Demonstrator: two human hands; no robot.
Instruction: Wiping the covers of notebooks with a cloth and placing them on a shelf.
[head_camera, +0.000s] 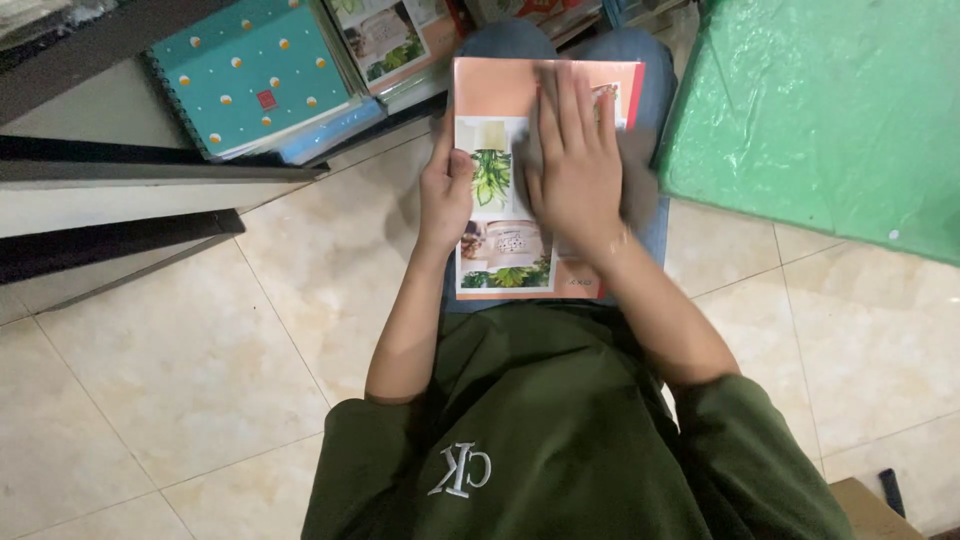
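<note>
Head view: the person sits with a book (505, 190) lying flat on the lap, its peach cover showing pictures of leafy plants. The left hand (445, 190) grips the book's left edge, thumb on the cover beside the plant picture and fingers curled under, so it is closed on the book and steadies it. The right hand (575, 165) lies flat on the cover, fingers held together and stretched toward the top edge, pressing a grey cloth (635, 185) that shows as a blurred patch under and to the right of the palm. By my reading the step in hand is wiping the cover, with the stroke now in the upper right part; the blur suggests the hand is in motion. A further stroke would call for the left hand to keep the book from sliding on the knees while the right keeps the cloth flat under the palm. To the upper left a shelf (120, 165) holds a teal spiral notebook (250, 75) with dots; a green plastic sheet (830, 120) lies to the right, over the tiled floor (180, 370).
</note>
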